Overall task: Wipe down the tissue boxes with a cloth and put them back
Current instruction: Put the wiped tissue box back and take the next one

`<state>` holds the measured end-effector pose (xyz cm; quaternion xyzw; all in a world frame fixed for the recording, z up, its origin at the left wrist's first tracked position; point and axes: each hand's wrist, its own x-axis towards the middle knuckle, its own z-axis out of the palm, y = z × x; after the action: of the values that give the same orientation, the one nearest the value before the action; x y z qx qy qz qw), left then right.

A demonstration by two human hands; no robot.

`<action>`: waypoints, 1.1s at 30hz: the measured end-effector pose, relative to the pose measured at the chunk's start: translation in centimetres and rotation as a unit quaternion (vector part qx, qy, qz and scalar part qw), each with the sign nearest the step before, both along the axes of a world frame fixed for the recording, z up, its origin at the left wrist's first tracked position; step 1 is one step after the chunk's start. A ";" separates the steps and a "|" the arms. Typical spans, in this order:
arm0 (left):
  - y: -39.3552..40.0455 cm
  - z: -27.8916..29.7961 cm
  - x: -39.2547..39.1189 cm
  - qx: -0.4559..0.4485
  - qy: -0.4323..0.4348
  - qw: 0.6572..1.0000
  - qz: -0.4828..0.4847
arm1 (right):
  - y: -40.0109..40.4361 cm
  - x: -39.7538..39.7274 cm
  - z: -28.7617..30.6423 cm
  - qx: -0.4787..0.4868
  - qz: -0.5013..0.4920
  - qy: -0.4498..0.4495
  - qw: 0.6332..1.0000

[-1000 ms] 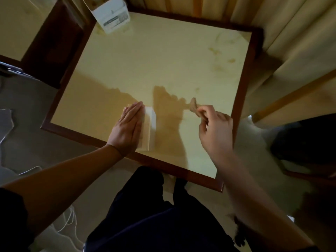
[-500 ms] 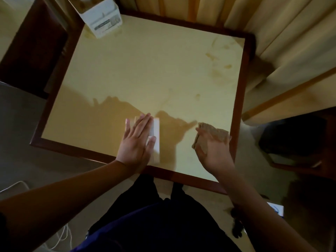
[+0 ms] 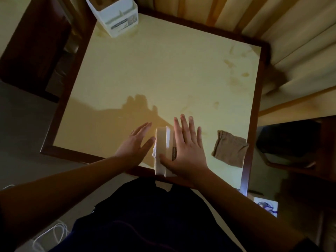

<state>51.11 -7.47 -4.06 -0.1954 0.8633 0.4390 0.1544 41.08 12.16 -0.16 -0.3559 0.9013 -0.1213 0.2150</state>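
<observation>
Head view: we are flanking a tissue box (image 3: pixel 161 148) standing near the front edge of the table (image 3: pixel 163 73), our left hand (image 3: pixel 135 145) flat against its left side, our right hand (image 3: pixel 185 150) lying on its right side, fingers straight. A folded cloth (image 3: pixel 230 150) is lying to the right, apart from both hands. Another tissue box (image 3: pixel 116 17) is sitting at the far left corner.

I can't read any text: the labels on the near box (image 3: pixel 162 150) and far box (image 3: pixel 119 22) are blurred.
</observation>
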 end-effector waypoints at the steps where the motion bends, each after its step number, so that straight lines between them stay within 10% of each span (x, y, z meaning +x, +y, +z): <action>1: 0.2 0.0 -0.4 0.011 -0.007 1.000 -0.006 | -0.2 0.1 -0.1 -0.015 -0.012 -0.006 1.000; 9: 2.4 1.1 -3.8 0.131 -0.095 0.985 0.063 | 0.3 -0.9 -1.2 -0.149 -0.087 -0.100 0.980; 21: -2.3 2.5 -9.7 -0.113 -0.028 0.991 0.071 | -5.3 -5.0 -6.5 -0.291 -0.220 -0.242 0.899; 33: 0.3 1.6 -11.3 -0.283 -0.103 0.952 -0.061 | -1.1 -5.8 -8.2 -0.173 -0.209 -0.238 0.932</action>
<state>39.80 -7.19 -2.43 -0.2219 0.9418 0.1443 0.2073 35.32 11.04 -8.36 -0.1518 0.8425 -0.3992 0.3284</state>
